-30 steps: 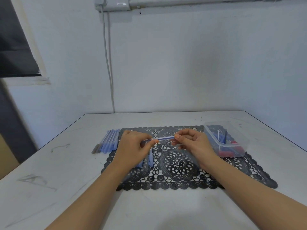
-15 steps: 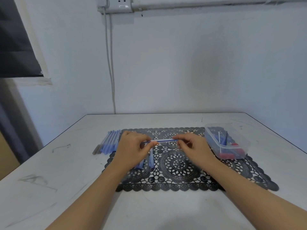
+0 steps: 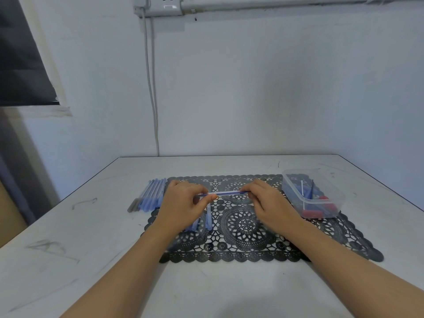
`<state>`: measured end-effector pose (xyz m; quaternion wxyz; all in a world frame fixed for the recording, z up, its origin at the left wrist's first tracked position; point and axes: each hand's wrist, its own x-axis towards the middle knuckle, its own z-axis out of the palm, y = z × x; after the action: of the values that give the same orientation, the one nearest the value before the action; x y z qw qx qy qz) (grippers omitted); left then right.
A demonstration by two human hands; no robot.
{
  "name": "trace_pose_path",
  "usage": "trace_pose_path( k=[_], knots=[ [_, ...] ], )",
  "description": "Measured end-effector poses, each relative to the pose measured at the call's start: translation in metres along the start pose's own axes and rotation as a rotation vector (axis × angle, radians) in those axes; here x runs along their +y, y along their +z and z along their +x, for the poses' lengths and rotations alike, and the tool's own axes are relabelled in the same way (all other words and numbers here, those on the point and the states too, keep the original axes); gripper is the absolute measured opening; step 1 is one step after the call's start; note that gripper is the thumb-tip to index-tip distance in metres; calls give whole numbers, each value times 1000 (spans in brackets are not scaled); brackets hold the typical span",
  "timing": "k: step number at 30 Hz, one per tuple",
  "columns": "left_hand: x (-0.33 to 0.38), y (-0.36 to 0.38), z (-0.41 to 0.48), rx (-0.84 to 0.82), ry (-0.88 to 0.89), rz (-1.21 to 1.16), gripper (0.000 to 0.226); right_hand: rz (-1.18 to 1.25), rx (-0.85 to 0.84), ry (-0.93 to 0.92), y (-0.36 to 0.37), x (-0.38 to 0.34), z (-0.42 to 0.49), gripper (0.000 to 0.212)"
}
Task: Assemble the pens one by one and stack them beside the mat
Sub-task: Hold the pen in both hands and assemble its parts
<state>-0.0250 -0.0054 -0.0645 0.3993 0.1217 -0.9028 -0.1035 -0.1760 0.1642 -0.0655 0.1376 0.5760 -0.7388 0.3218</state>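
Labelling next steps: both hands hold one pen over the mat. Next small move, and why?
Likely push the ends together to seat the pen: left hand and right hand each pinch one end above the mat; it is not yet on the pen stack beside it.

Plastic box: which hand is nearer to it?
Right. The right hand is close beside the plastic box; the left hand is farther off, at the pen's other end.
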Motion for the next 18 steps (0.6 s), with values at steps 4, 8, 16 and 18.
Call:
trace_pose_path(
  k=[4, 8, 16, 18],
  knots=[
    [0, 0, 0, -7, -3, -4, 49, -13, -2, -21, -1, -1, 0, 22],
    [-1, 0, 0, -12, -11, -15, 49, -17, 13, -44, -1, -1, -1, 29],
    [-2, -1, 0, -25, -18, -44, 47, -18, 37, -99, -5, -2, 1, 38],
    [-2, -1, 0, -19, -17, -55, 47, -24, 47, -100, -6, 0, 1, 34]
  ],
)
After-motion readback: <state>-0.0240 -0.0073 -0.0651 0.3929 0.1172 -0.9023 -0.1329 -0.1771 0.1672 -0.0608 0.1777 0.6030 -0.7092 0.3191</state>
